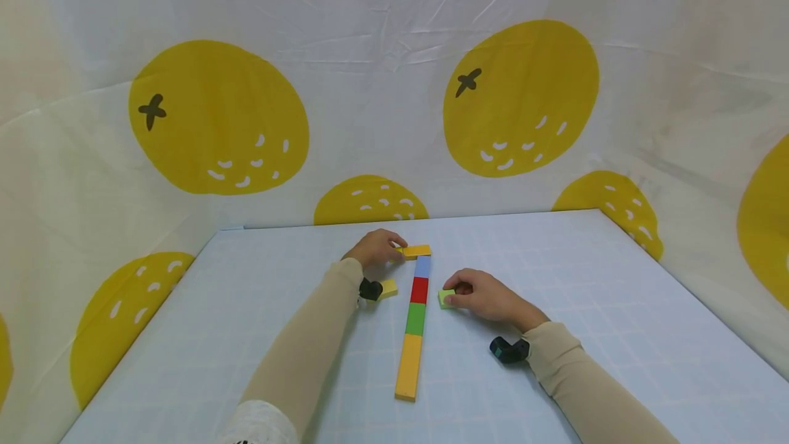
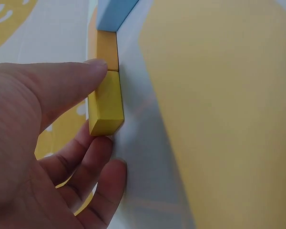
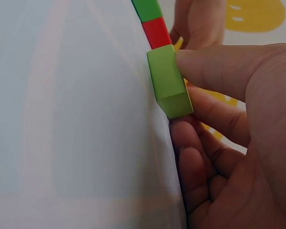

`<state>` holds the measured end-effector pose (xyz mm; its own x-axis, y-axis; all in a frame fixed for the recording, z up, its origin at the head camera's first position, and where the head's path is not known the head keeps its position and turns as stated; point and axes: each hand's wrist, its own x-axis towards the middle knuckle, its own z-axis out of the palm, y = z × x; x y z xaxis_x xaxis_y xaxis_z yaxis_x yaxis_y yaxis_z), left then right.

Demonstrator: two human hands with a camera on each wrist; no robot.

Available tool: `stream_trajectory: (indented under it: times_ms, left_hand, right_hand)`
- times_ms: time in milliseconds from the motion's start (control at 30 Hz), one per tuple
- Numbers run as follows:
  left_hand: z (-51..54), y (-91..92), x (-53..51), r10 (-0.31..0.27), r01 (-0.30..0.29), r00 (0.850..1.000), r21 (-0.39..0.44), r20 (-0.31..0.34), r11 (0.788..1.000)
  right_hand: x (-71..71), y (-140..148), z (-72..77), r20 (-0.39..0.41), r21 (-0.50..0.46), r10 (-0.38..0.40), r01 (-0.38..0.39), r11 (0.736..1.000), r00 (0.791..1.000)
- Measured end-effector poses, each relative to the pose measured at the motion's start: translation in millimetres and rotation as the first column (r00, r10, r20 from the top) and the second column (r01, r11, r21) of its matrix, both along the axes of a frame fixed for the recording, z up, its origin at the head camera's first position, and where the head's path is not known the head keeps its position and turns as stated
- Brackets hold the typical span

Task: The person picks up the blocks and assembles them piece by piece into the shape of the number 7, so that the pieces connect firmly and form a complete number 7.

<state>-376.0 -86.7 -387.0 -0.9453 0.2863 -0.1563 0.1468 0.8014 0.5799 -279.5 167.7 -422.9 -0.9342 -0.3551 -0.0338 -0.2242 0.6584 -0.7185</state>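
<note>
My left hand (image 1: 373,249) pinches a yellow block (image 2: 109,102), thumb on one side. That block lies end to end with an orange block (image 1: 420,250) at the far end of a row. Down the row toward me come a light blue block (image 1: 422,266), a red block (image 1: 419,290), a green block (image 1: 416,319) and a longer orange block (image 1: 408,368). To the right of the row, my right hand (image 1: 487,295) holds a light green block (image 3: 166,78) between thumb and fingers, apart from the row in the head view.
A pale yellow block (image 1: 389,288) lies by my left wrist, partly hidden by the black wrist camera (image 1: 370,289). The pale checked table (image 1: 616,334) meets a white curtain (image 1: 382,115) with yellow fruit prints at its back edge.
</note>
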Motion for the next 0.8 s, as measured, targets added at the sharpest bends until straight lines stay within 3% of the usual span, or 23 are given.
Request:
stream_trajectory:
  times_ms: [533,800]
  left_hand:
    - [-5.7,2.1,-3.7,0.029,-0.030,0.999,-0.066,-0.017,0.997]
    - [-3.7,2.6,-0.6,0.036,-0.036,0.999,-0.040,-0.011,0.999]
  right_hand:
    - [0.6,-0.6,-1.0,0.001,-0.006,0.004,-0.004,1.000,1.000]
    - [0.3,1.0,-0.5,-0.010,-0.001,0.008,-0.008,1.000,1.000]
